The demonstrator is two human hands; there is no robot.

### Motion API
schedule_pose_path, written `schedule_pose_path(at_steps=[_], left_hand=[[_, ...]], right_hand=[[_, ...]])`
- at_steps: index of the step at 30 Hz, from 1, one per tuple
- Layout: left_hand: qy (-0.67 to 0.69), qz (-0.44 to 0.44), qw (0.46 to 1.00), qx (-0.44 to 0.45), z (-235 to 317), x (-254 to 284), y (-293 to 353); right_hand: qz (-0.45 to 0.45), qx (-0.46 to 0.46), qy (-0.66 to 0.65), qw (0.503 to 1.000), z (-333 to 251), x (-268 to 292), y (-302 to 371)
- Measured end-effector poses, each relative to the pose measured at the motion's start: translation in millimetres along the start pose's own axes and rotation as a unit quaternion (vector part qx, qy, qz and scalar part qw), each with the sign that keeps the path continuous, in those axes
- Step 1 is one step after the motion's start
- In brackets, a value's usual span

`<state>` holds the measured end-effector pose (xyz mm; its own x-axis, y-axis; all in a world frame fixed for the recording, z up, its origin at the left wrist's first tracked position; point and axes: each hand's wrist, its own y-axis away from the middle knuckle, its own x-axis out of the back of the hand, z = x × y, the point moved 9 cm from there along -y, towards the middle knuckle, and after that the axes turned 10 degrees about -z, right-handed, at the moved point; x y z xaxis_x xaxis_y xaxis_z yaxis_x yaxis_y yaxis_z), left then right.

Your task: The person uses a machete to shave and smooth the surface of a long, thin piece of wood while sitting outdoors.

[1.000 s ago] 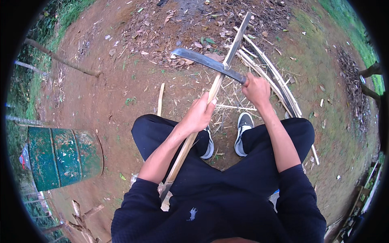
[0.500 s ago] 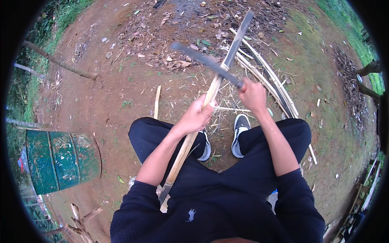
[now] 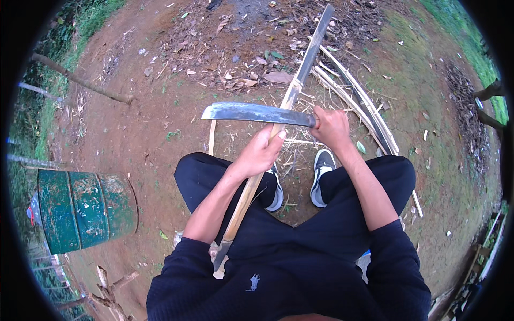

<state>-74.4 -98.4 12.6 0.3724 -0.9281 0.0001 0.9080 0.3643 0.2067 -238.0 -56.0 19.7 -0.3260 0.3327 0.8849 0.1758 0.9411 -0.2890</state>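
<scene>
A long wooden strip (image 3: 243, 206), pale where shaved and dark grey at both ends, slants from beside my left hip up past my knees. My left hand (image 3: 261, 151) is closed around its middle. In my right hand (image 3: 333, 128) is the handle of a machete (image 3: 251, 113), its broad blade pointing left. The blade lies across the strip just above my left thumb and hides a short piece of it. Shavings (image 3: 292, 155) are scattered on the dirt between my shoes.
Several long split strips (image 3: 369, 115) lie on the ground to the right. One short pale strip (image 3: 212, 138) is beyond my left knee. A green metal drum (image 3: 85, 208) is at the left, with broken branches (image 3: 110, 291) below it. Dry leaves (image 3: 241, 83) cover the soil ahead.
The machete blade has come down along the strip toward my left hand and turned, so its broad face now shows. My left hand keeps its hold on the strip.
</scene>
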Motion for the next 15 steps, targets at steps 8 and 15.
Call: schedule_pose_path(at_steps=[8,15], left_hand=[[0.111,-0.033,0.993,0.034,-2.8,-7.2,5.1],[0.178,-0.083,0.981,0.004,5.7,-6.7,-2.7]], right_hand=[[0.053,-0.338,-0.024,0.939,141.0,37.0,8.1],[0.045,-0.15,-0.134,0.979,41.5,22.6,10.9]])
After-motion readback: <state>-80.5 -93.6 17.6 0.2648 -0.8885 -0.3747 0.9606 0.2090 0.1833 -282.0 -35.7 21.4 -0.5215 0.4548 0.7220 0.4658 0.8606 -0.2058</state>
